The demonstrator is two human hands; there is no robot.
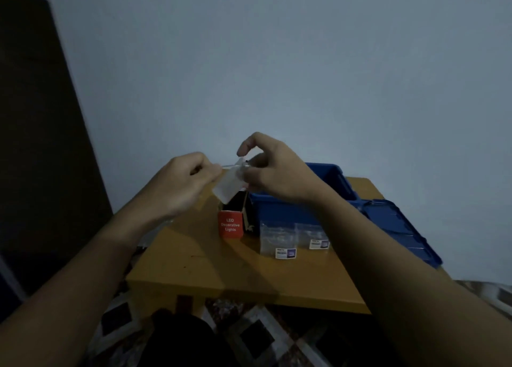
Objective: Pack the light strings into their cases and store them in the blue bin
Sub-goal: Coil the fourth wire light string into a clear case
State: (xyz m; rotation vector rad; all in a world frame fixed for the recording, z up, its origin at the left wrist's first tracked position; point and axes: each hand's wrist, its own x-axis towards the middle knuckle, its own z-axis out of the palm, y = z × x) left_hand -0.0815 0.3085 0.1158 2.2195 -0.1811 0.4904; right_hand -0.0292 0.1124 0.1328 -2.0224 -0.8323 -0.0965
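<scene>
I see a small clear plastic pouch (228,185) held up in the air between both hands, above the table and just over an open red box (230,225) printed "LED Decorative Lights". My left hand (180,183) is curled into a pinch on the pouch's upper left edge; my right hand (273,170) pinches its top right corner, forefinger arched above. The dim light and blur keep me from telling whether a light string sits inside the pouch. The right hand and forearm cover much of the blue bin (329,183), so its inside is hidden. Two more clear pouches (278,240) with small labels lie on the yellow-brown table (194,264), just in front of the bin. A blue lid (399,228) lies right of the bin, partly cut off by my arm. Patterned flooring (249,336) shows below.
</scene>
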